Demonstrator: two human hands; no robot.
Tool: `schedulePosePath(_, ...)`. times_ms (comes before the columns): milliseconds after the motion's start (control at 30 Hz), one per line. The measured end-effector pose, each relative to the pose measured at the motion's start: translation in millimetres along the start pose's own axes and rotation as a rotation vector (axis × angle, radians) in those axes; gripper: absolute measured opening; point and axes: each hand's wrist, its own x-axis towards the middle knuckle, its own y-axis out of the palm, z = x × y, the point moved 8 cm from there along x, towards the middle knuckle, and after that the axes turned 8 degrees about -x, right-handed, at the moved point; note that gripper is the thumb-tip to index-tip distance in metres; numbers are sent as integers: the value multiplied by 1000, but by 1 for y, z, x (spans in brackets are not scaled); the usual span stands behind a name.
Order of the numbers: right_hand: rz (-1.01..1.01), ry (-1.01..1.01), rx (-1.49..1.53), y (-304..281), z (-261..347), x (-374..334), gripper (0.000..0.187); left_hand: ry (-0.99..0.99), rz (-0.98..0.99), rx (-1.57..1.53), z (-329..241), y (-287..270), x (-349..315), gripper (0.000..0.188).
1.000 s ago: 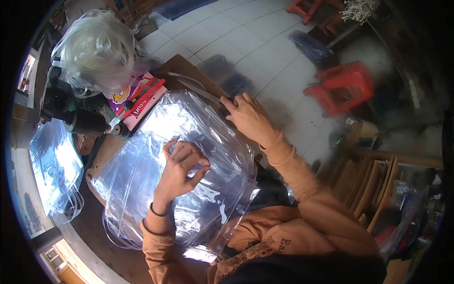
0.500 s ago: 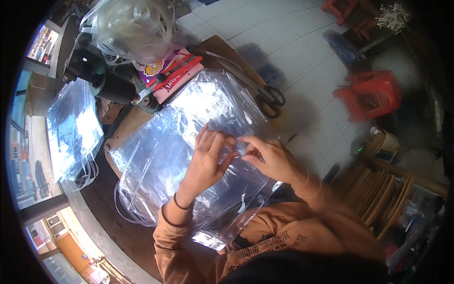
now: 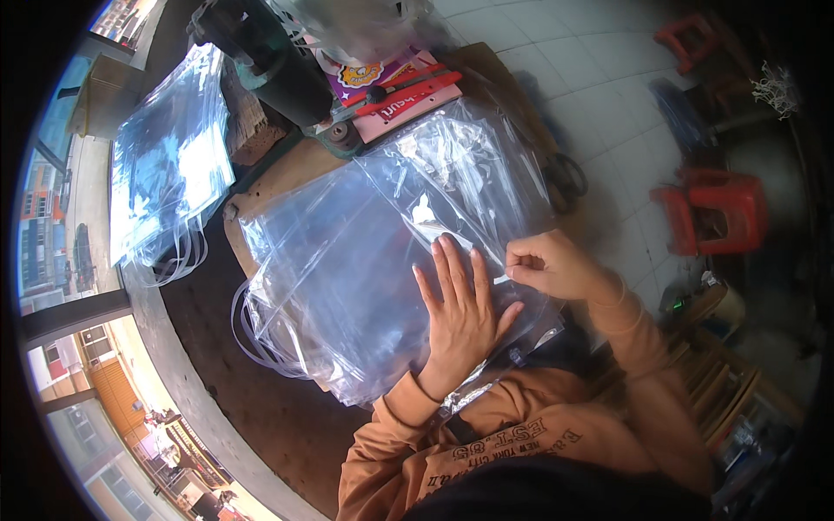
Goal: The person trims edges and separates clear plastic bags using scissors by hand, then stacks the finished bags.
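Note:
A stack of clear plastic bags (image 3: pixel 321 243) with loop handles lies across the wooden table in front of me. My left hand (image 3: pixel 460 304) rests flat on it, palm down and fingers spread. To its right, my right hand (image 3: pixel 556 265) is closed in a pinch at the bags' right part. A small white strip (image 3: pixel 501 280) shows at its fingertips. Beyond the stack, a red-handled tool (image 3: pixel 408 91) lies on a pink box (image 3: pixel 413 117). Black-handled scissors (image 3: pixel 569 178) lie at the table's right edge, partly blurred.
A dark machine with a cylindrical body (image 3: pixel 291 87) stands at the far left of the table. More clear bags (image 3: pixel 169 152) hang beside it on the left. Pale strips (image 3: pixel 365 26) are heaped at the back. A red plastic stool (image 3: pixel 717 213) stands on the tiled floor (image 3: pixel 591 104).
My hands were close together with fingers curled. Now the left lies flat on the bags and the right has moved apart to the right, pinching. The whole view has shifted.

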Motion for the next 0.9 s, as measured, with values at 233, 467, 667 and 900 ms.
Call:
schedulePosePath(233, 237, 340, 421, 14, -16, 14, 20, 45, -48, -12, 1, 1, -2, 85)
schedulePosePath(467, 101, 470, 854, 13, -1, 42, 20, 69, -91, 24, 3, 9, -3, 86)
schedulePosePath(667, -161, 176, 1172, -42, 65, 138, 17, 99, -127, 69, 0, 7, -3, 83)
schedulePosePath(900, -133, -893, 1473, -196, 197, 104, 22, 94, -83, 63, -3, 11, 1, 80)
